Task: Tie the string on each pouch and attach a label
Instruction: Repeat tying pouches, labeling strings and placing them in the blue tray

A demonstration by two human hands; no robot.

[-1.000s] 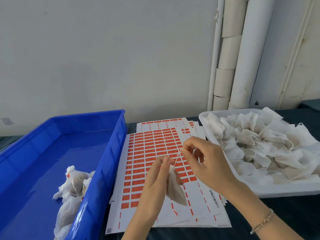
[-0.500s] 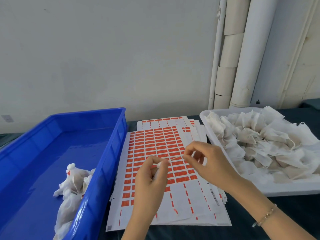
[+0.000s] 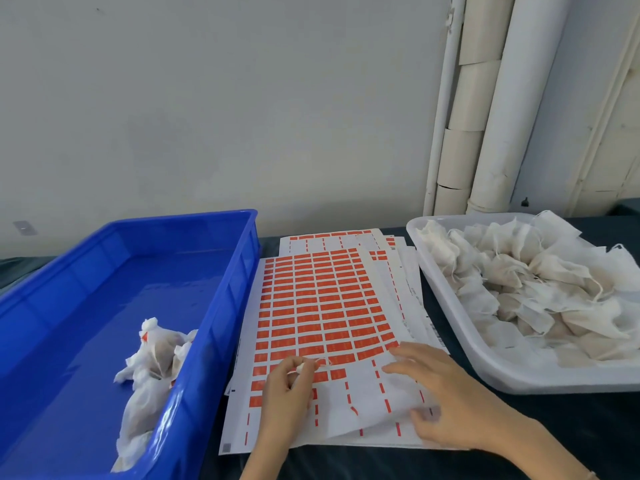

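Note:
A sheet of orange labels [image 3: 322, 306] lies on top of a stack of sheets between two trays. My left hand [image 3: 287, 389] hovers over the sheet's lower part, its fingers curled round a small white pouch [image 3: 300, 366] of which only the top shows. My right hand [image 3: 446, 400] lies with spread fingers on the sheet's lower right area, and the sheet's near right corner is lifted under it. A white tray [image 3: 460, 344] on the right holds several untied pouches [image 3: 540, 289]. In the blue tray [image 3: 221, 306] on the left lie tied pouches [image 3: 152, 358] with orange labels.
The trays and sheets sit on a dark tabletop [image 3: 519, 407] against a pale wall. White pipes [image 3: 498, 98] run up the wall behind the white tray. Most of the blue tray's floor is bare.
My right hand has let go of the string and dropped flat onto the label sheet. My left hand has lowered towards the sheet, closing round the pouch.

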